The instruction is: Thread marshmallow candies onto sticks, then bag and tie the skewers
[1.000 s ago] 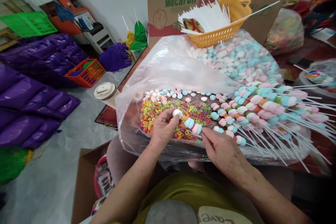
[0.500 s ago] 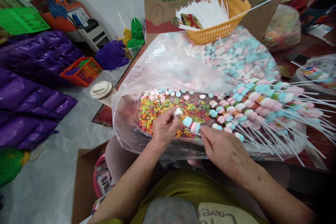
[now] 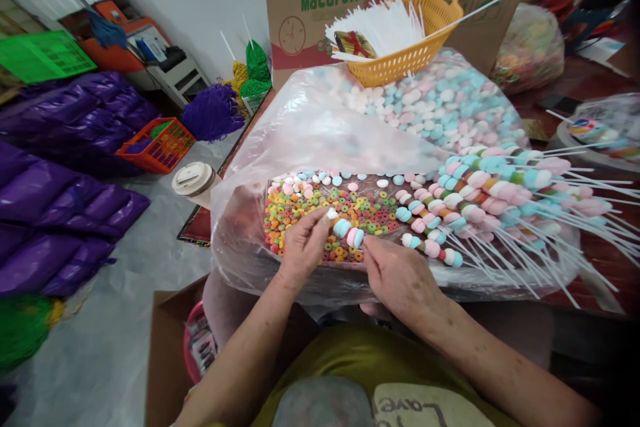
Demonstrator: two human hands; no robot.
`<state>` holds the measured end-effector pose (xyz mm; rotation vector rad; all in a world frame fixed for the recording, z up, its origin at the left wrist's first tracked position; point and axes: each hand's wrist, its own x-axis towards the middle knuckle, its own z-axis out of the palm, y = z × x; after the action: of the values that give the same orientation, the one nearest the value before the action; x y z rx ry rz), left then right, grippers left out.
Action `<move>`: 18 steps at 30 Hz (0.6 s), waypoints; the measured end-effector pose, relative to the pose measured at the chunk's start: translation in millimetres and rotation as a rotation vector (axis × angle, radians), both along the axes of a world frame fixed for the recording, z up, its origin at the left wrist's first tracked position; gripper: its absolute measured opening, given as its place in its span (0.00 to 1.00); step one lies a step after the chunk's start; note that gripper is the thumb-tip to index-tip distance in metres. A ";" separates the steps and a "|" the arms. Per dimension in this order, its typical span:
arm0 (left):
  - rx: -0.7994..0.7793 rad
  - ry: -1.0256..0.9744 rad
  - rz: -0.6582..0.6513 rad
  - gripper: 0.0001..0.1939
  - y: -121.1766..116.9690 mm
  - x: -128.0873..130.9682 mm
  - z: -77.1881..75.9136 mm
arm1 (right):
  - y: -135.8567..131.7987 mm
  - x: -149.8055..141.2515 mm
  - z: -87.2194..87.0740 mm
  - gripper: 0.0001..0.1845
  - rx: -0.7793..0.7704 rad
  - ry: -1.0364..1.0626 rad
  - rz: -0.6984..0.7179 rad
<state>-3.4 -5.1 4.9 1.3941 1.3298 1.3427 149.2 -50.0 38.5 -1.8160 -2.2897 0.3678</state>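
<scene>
My left hand (image 3: pixel 304 245) pinches a white marshmallow (image 3: pixel 331 213) between thumb and fingertips, at the tip end of a skewer. On that marshmallow skewer (image 3: pixel 349 233), blue and pink pieces sit close together, with a tan or orange ring beside the white one. Closed around the lower stick is my right hand (image 3: pixel 403 277), just below the last pink and blue piece; its fingers hide most of the stick. Beneath both hands spread colourful cereal rings (image 3: pixel 293 217) on clear plastic. A finished-looking skewer (image 3: pixel 433 248) lies just right of my right hand.
Many marshmallow skewers (image 3: pixel 493 190) are piled at the right, sticks pointing outward. Loose marshmallows (image 3: pixel 430 107) lie under a plastic sheet (image 3: pixel 320 127). A yellow basket (image 3: pixel 400 67) of white sticks stands at the back before a cardboard box (image 3: pixel 320 20). A lidded cup (image 3: pixel 195 180) stands left.
Both hands have shifted left with the skewer. The white marshmallow, apart from the blue one before, now sits nearer to it with a ring between. The view has shifted slightly.
</scene>
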 end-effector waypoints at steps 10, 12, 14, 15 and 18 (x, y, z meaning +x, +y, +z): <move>-0.359 -0.672 0.006 0.11 18.9 32.5 16.4 | -3.2 -2.2 2.0 0.13 -0.020 0.061 0.010; -0.317 -0.720 0.014 0.11 13.1 40.9 19.5 | -3.0 -4.5 2.7 0.13 -0.059 0.040 0.007; -0.254 -0.744 0.048 0.10 7.1 47.8 20.9 | -2.5 -7.1 3.3 0.13 -0.100 0.030 0.016; -0.228 -0.748 0.057 0.10 4.6 50.6 20.8 | -2.1 -8.4 3.6 0.13 -0.117 0.028 0.021; -0.219 -0.764 0.056 0.10 0.7 55.3 17.7 | -0.4 -11.4 5.1 0.13 -0.146 0.027 0.022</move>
<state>51.9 -4.4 22.6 0.5884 0.9501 1.4972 137.8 -50.5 43.7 -1.8405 -2.3218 0.5729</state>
